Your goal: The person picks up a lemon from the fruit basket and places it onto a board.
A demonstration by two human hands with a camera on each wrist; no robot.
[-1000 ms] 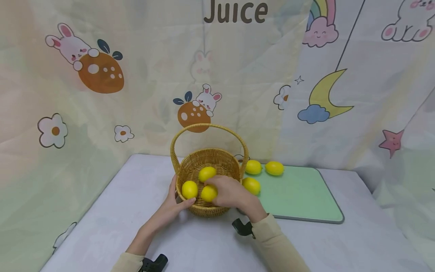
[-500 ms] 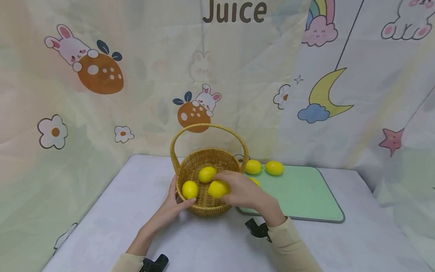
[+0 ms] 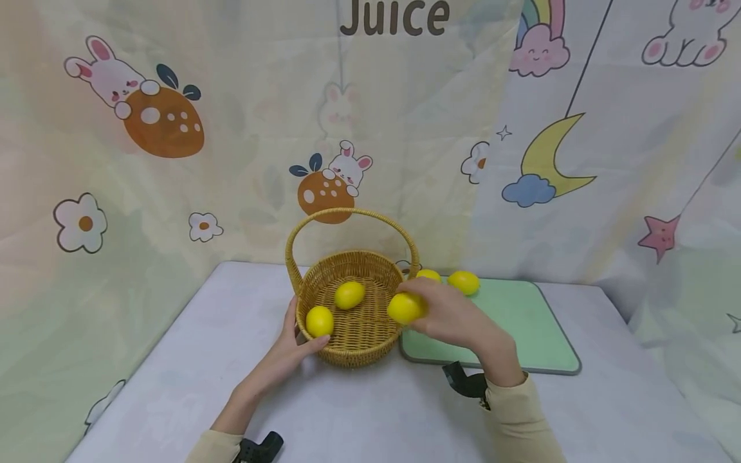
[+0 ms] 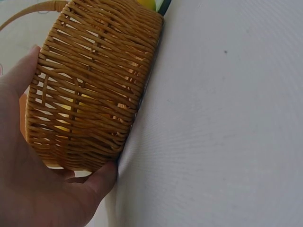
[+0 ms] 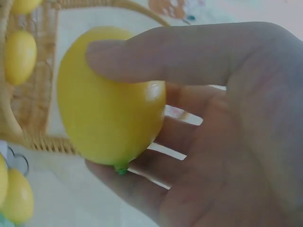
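Note:
A wicker basket (image 3: pixel 366 331) with a tall hoop handle stands on the table. Two lemons lie inside it, one lemon (image 3: pixel 350 295) towards the middle and another lemon (image 3: pixel 320 321) by the left rim. My left hand (image 3: pixel 294 339) grips the basket's left side, thumb near the front rim; the left wrist view shows the woven wall (image 4: pixel 90 90) within its grasp. At the basket's right rim, my right hand (image 3: pixel 454 314) holds a third lemon (image 3: pixel 404 308). In the right wrist view the thumb presses on that lemon (image 5: pixel 106 109), with fingers round its far side and a green stem tip showing.
Right of the basket lies a green board (image 3: pixel 503 334) with a grey edge. At its back are a lemon (image 3: pixel 464 283) and another lemon (image 3: pixel 428 274), partly covered by my right hand. A printed cloth (image 3: pixel 249 148) hangs behind the white table (image 3: pixel 347 418).
My right hand has lifted the lemon from the basket's middle and carried it right to the rim. The left hand keeps its grip on the basket. The lemon at the board's left edge is now hidden.

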